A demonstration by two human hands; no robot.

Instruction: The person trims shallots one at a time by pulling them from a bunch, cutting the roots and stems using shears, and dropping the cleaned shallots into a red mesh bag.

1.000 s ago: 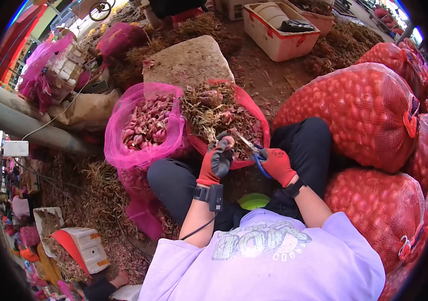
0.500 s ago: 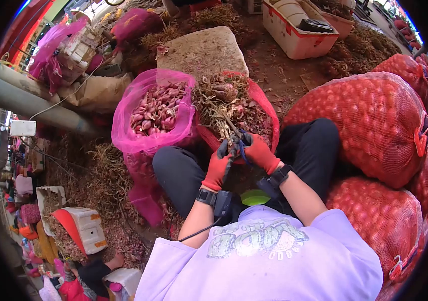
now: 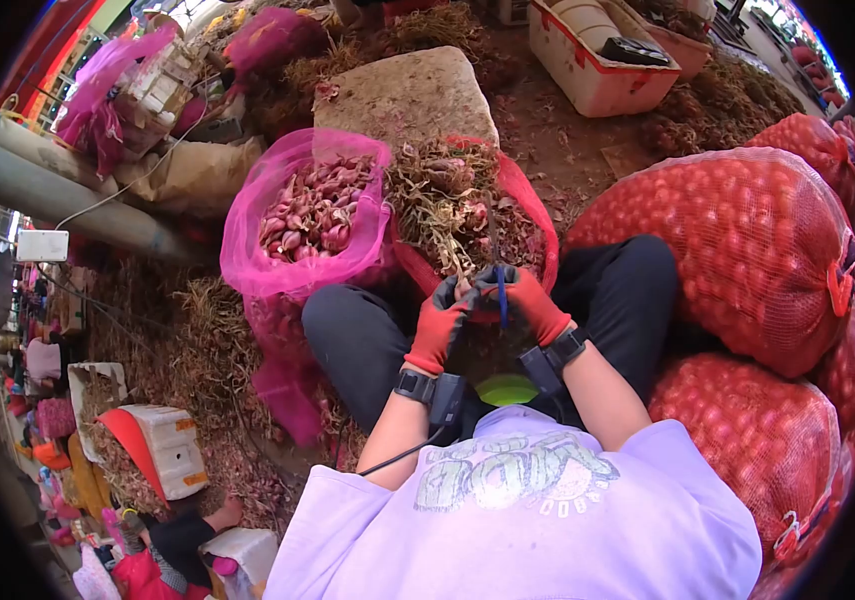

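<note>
In the lower middle of the head view my left hand point(image 3: 441, 318), in a red glove with dark fingers, is closed on a shallot point(image 3: 463, 287) with dry stalks. Most of the bulb is hidden by the fingers. Close beside it, my right hand point(image 3: 529, 302), gloved alike, grips blue-handled scissors point(image 3: 502, 288) whose dark blades point up and away. Just beyond both hands is a red mesh bag point(image 3: 539, 222) full of shallots with dried stalks point(image 3: 437, 205). Left of that, a pink mesh bag point(image 3: 237, 240) holds trimmed shallots point(image 3: 312, 215).
Large red mesh sacks point(image 3: 717, 240) of bulbs are stacked on my right. A flat pale slab point(image 3: 402, 95) lies beyond the bags, with a white foam box point(image 3: 597, 75) at the far right. Grey pipes point(image 3: 77, 200) run along the left. Another person point(image 3: 162, 560) sits at lower left.
The scissors have swung from pointing up-left to nearly upright and away from the left hand's fingers. My right hand has turned slightly; my left hand has barely moved.
</note>
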